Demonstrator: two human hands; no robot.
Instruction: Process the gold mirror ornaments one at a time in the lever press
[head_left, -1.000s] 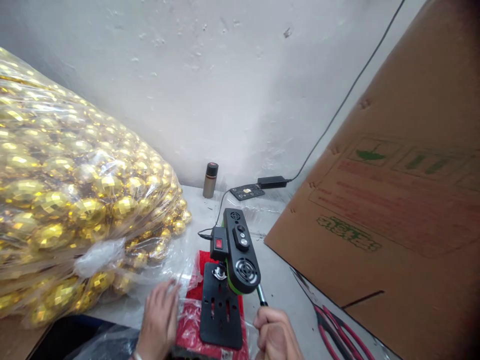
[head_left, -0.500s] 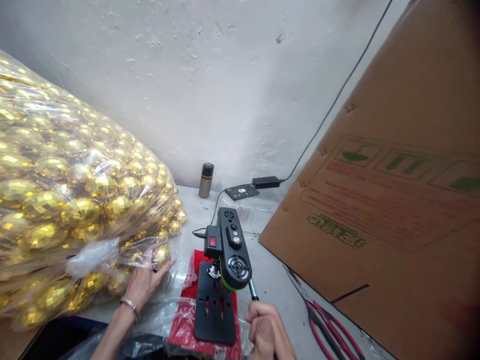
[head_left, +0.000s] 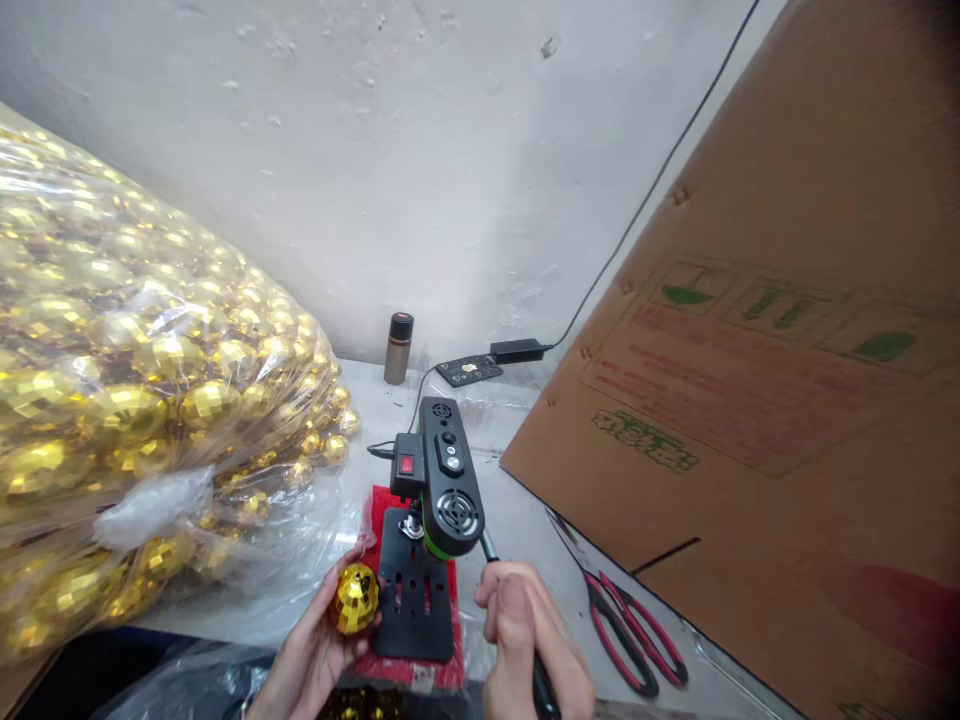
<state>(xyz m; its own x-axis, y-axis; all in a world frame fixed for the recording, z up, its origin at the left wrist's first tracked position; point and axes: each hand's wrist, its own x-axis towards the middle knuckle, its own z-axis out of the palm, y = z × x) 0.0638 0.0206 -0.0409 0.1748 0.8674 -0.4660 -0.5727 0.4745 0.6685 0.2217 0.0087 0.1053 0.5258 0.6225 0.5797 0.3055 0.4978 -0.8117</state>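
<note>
My left hand (head_left: pixel 319 640) grips a small gold mirror ball (head_left: pixel 355 598) and holds it against the left edge of the black base plate (head_left: pixel 414 600). That plate belongs to a small black press machine (head_left: pixel 446 480) with a red switch and a green band. My right hand (head_left: pixel 529 635) is closed round the machine's lever handle (head_left: pixel 489 547), which slants down to the right. The machine stands on a red sheet (head_left: pixel 375 510) on the white table.
A big clear plastic bag of gold mirror balls (head_left: pixel 135 400) fills the left. A large cardboard box (head_left: pixel 750 380) leans at the right. Red-handled scissors (head_left: pixel 630 640) lie by the box. A small bottle (head_left: pixel 398 348), a remote (head_left: pixel 470 371) and a power adapter (head_left: pixel 517 351) sit by the wall.
My left hand went to the bag of gold balls, then came back holding one ball beside the machine's base plate. My right hand stayed on the lever. The view shifted slightly right.
</note>
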